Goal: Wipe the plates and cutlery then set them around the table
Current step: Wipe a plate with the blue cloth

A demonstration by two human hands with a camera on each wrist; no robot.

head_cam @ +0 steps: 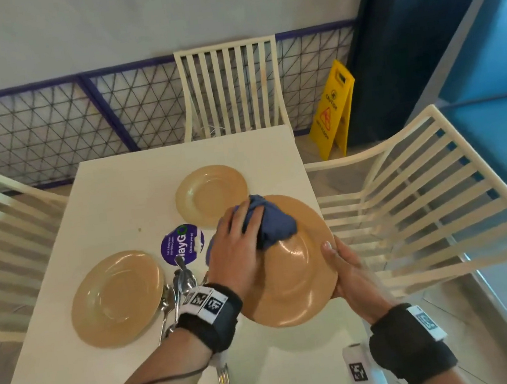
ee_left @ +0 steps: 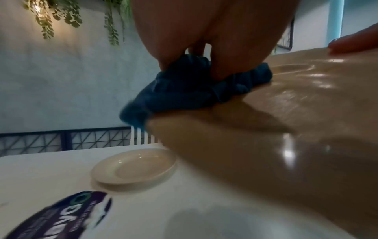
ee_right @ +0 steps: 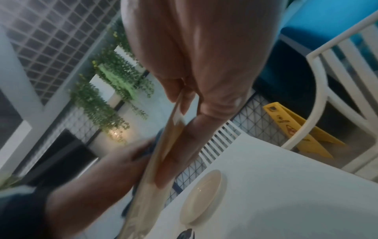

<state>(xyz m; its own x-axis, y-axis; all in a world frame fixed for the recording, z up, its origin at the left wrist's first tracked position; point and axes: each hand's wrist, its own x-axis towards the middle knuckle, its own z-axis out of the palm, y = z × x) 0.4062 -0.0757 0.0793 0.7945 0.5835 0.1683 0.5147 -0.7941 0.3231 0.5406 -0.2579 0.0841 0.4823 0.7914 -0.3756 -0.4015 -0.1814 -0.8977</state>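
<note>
A tan plate (head_cam: 298, 285) is held tilted above the white table (head_cam: 117, 183). My right hand (head_cam: 344, 263) grips its right rim, thumb on top. My left hand (head_cam: 240, 247) holds a bunched blue cloth (head_cam: 273, 221) pressed onto the plate's face. In the left wrist view the cloth (ee_left: 184, 90) sits under my fingers on the glossy plate (ee_left: 286, 129). In the right wrist view the plate (ee_right: 161, 153) shows edge-on between thumb and fingers. A second tan plate (head_cam: 117, 299) lies at the front left, a smaller one (head_cam: 211, 194) farther back. Spoons (head_cam: 181, 287) lie by the left plate, and a fork (head_cam: 223, 377) near the front edge.
A round purple sticker (head_cam: 182, 243) marks the table's middle. Cream slatted chairs stand at the far side (head_cam: 230, 89), left (head_cam: 3, 248) and right (head_cam: 422, 196). A yellow caution sign (head_cam: 333, 111) stands on the floor beyond the table's right corner.
</note>
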